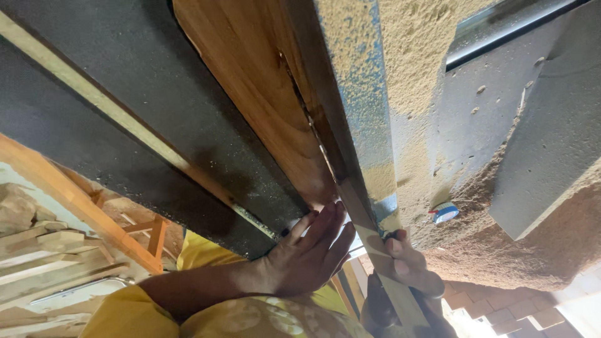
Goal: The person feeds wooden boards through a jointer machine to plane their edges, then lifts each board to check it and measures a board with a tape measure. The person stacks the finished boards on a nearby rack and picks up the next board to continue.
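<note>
at the near end of the saw desk (156,106), left hand (307,253) fingers flat and together on the wood plank (250,81), pressing it toward the blue fence (360,112). right hand (404,263) fingers curled on a thin strip (375,250). sawdust (501,238) heaped beyond; no containers visible, just a small tape roll (446,212).

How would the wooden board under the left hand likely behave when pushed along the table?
The wooden board looks thick and solid, so probably stiff and fairly heavy. Its smooth face under the left hand may slide easily; sawdust heaped nearby could make things slippery.
</note>
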Demonstrator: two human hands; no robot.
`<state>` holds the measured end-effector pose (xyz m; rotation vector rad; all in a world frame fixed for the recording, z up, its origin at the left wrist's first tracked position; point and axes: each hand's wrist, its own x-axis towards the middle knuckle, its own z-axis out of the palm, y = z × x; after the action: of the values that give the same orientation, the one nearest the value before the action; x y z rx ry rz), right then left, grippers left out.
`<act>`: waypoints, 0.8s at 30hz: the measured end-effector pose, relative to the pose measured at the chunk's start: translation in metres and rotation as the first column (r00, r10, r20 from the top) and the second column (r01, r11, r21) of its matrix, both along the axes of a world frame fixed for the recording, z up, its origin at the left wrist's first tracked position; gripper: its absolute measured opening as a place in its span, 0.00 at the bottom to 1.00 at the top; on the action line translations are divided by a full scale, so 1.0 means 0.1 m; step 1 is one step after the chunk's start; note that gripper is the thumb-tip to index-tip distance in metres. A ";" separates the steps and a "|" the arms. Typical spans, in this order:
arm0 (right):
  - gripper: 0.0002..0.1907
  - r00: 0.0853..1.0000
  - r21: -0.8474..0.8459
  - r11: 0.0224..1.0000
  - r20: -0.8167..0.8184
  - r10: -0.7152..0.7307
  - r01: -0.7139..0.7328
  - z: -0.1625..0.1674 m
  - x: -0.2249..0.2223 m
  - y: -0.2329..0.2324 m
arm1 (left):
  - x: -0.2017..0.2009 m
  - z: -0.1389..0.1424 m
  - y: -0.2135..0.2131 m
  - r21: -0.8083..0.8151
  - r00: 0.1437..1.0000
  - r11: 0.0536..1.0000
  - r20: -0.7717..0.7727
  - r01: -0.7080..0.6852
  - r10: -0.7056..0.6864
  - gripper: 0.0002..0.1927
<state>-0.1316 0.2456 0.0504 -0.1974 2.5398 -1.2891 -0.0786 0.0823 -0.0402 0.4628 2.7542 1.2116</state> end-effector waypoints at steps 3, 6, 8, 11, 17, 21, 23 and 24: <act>0.19 0.999 -0.018 0.999 -0.017 0.036 -0.036 0.04 0.01 0.00 | -0.01 0.02 0.02 -0.015 1.000 1.000 -0.004 -0.026 0.026 0.28; 0.20 0.974 0.042 0.999 0.226 -0.019 0.009 0.27 -0.02 0.00 | -0.01 0.02 0.05 -0.004 0.999 0.999 0.012 -0.044 0.044 0.28; 0.19 0.961 0.105 0.994 0.268 -0.070 0.043 0.32 0.00 -0.02 | -0.01 0.02 0.06 -0.032 1.000 0.999 -0.006 -0.024 0.024 0.28; 0.18 0.984 -0.020 0.999 0.174 -0.033 0.037 0.21 0.02 0.00 | -0.02 0.00 0.06 -0.023 0.999 0.999 0.006 -0.035 0.036 0.29; 0.17 0.992 -0.222 0.975 0.125 0.008 0.020 -0.03 -0.04 0.09 | -0.04 -0.02 0.06 0.038 0.999 0.998 -0.009 -0.041 0.042 0.29; 0.18 0.979 -0.141 0.981 -0.170 0.112 -0.136 -0.10 -0.15 -0.09 | -0.04 0.00 0.06 0.042 0.999 0.998 0.006 -0.048 0.048 0.32; 0.18 0.958 -0.222 0.963 -0.274 0.091 -0.155 -0.19 -0.21 -0.19 | -0.03 0.04 0.06 0.096 0.999 0.995 0.037 -0.036 0.032 0.33; 0.18 0.941 -0.262 0.950 -0.327 0.080 -0.171 -0.23 -0.23 -0.23 | -0.01 0.06 0.05 0.122 0.998 0.992 0.051 -0.044 0.038 0.34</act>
<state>-0.1546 0.2229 0.0277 -0.6672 2.5202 -1.6856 -0.0799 0.0874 -0.0340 0.3839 2.6717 1.3891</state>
